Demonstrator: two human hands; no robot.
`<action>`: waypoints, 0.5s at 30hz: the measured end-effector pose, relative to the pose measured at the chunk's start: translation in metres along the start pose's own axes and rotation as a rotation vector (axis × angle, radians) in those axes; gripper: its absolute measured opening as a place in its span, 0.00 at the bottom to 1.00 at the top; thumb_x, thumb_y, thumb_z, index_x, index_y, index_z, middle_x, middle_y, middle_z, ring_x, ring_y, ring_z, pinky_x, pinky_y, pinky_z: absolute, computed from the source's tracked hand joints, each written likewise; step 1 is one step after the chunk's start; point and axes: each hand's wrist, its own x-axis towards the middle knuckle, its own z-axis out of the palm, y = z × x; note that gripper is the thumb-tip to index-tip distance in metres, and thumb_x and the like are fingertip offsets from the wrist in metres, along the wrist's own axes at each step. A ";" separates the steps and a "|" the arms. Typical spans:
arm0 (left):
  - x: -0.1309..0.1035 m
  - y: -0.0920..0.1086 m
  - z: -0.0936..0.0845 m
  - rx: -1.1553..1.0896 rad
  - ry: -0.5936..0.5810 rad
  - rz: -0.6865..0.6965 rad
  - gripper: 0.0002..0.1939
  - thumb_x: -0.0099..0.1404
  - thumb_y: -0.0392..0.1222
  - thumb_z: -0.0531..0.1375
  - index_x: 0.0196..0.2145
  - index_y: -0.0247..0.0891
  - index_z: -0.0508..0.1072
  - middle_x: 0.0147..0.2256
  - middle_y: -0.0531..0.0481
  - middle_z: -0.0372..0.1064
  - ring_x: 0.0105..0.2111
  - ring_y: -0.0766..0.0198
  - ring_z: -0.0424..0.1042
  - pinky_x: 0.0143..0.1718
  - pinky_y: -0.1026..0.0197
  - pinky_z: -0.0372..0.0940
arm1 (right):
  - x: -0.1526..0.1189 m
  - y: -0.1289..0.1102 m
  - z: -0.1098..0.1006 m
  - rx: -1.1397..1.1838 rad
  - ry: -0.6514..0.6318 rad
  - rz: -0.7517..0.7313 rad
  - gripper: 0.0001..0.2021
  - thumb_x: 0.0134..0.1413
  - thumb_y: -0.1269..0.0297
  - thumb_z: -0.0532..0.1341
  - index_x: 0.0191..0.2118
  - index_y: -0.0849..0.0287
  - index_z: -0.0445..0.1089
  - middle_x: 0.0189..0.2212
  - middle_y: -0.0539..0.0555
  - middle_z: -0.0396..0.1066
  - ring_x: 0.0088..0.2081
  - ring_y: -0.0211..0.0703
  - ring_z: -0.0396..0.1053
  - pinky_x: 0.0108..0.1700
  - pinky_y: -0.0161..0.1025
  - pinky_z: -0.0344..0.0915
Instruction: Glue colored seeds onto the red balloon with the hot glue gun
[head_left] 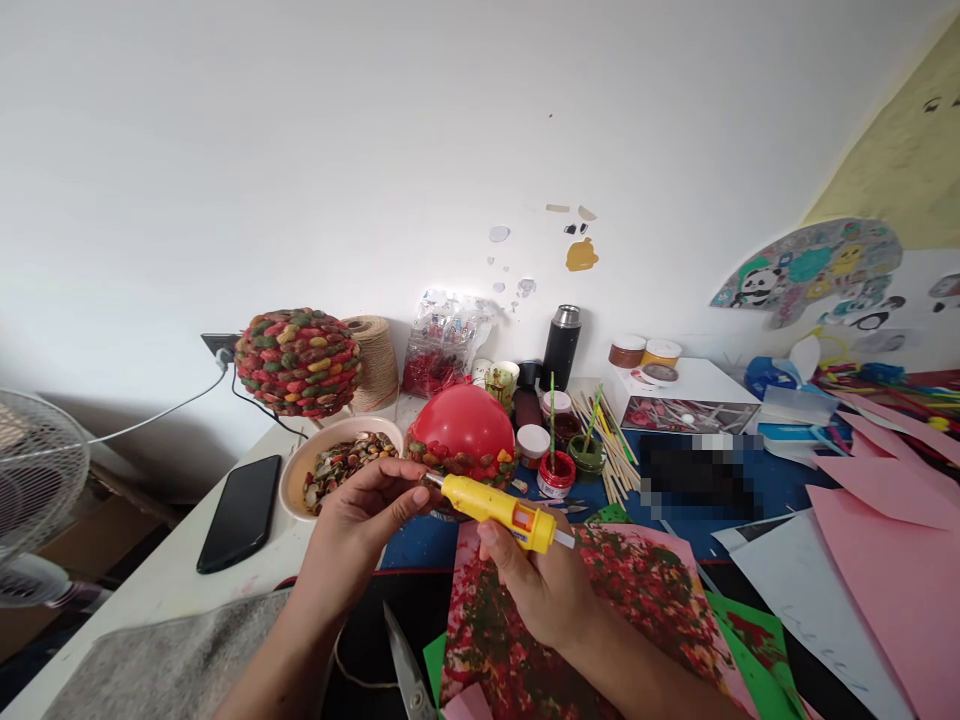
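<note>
A yellow hot glue gun [499,512] is gripped in my right hand [544,585], with a whitish glue stick poking out of its back end. My left hand [367,515] pinches a small dark shell-like piece [430,481] at the gun's nozzle. Just behind the nozzle is a red balloon [466,425], its lower part ringed with painted shell-like pieces [472,466]. To the left of the balloon stands a pale bowl [291,478] of similar multicoloured pieces [345,465]. Farther back, a ball [298,362] is covered all over in red, green and yellow pieces.
Open paint jars [556,474] with sticks, a black thermos [561,350] and a twine spool [373,362] stand behind. A phone [240,515] lies left, near a fan [37,480]. Scissors [409,665] lie beside paint-smeared paper [637,590]. Pink sheets [892,580] cover the right side.
</note>
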 end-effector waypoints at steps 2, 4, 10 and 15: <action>0.000 -0.001 -0.001 0.009 -0.003 -0.001 0.15 0.58 0.48 0.81 0.38 0.39 0.86 0.36 0.46 0.85 0.36 0.57 0.85 0.41 0.59 0.81 | 0.000 -0.001 0.000 0.000 0.003 -0.018 0.33 0.80 0.37 0.50 0.29 0.54 0.71 0.17 0.47 0.63 0.18 0.40 0.64 0.23 0.37 0.61; 0.001 -0.002 -0.002 0.022 -0.007 0.001 0.16 0.58 0.49 0.81 0.38 0.39 0.86 0.38 0.45 0.85 0.37 0.56 0.84 0.41 0.59 0.81 | 0.001 -0.002 0.001 -0.004 0.009 -0.044 0.32 0.81 0.39 0.50 0.29 0.54 0.70 0.17 0.47 0.63 0.18 0.39 0.64 0.24 0.36 0.60; 0.001 -0.002 -0.004 0.058 0.010 0.028 0.16 0.57 0.50 0.81 0.37 0.40 0.86 0.38 0.46 0.83 0.37 0.59 0.81 0.40 0.61 0.79 | 0.001 -0.003 0.001 -0.072 0.062 -0.128 0.32 0.82 0.41 0.49 0.27 0.55 0.68 0.19 0.47 0.65 0.20 0.39 0.65 0.26 0.36 0.61; 0.002 -0.003 -0.005 0.072 0.017 0.006 0.16 0.56 0.51 0.81 0.37 0.40 0.86 0.37 0.47 0.82 0.36 0.60 0.80 0.38 0.64 0.77 | 0.001 -0.003 0.001 -0.057 0.045 -0.107 0.32 0.82 0.41 0.49 0.28 0.55 0.69 0.18 0.47 0.66 0.19 0.39 0.67 0.25 0.36 0.61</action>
